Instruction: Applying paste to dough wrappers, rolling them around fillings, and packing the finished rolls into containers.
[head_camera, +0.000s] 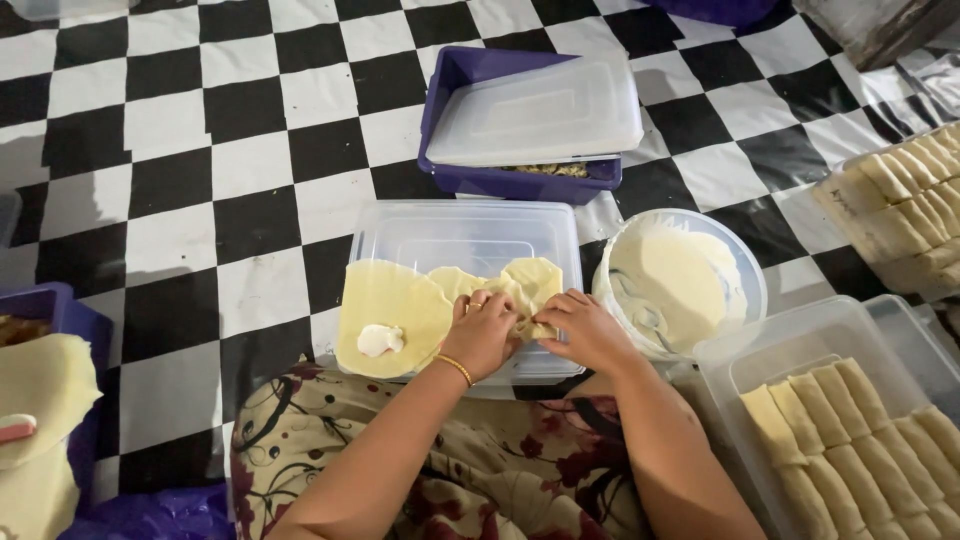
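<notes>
1. The left hand (484, 330) and the right hand (583, 328) meet over a pale yellow wrapper (520, 283), thin and soft, which lies on the clear lid (470, 235) of a plastic box just in front of the person's lap.
2. This wrapper is crumpled and folded in on itself: its edges are drawn toward the middle, with rounded lobes showing above the knuckles.
3. Both hands have their fingers curled and pinched narrow on the folds of the wrapper; the fingertips are tucked under and mostly hidden.
4. The left hand wears a ring, and a thin gold bangle (454, 368) circles its wrist.
5. Just left of the folded piece, on the same lid, lies a flat round wrapper (385, 300) of the same yellow, with a small white dab (380, 341) near its lower edge.
6. To the right of the lid, touching or nearly touching it, stands a white bowl (738, 262) of creamy pale batter.
7. Beyond the lid sits a purple tub (450, 80) with a clear lid laid askew on top.
8. At lower right a clear container (720, 350) holds a row of finished rolls (850, 430); another tray of rolls (905, 200) stands at the right edge.
9. Everything rests on a black-and-white checkered mat (250, 150).
</notes>
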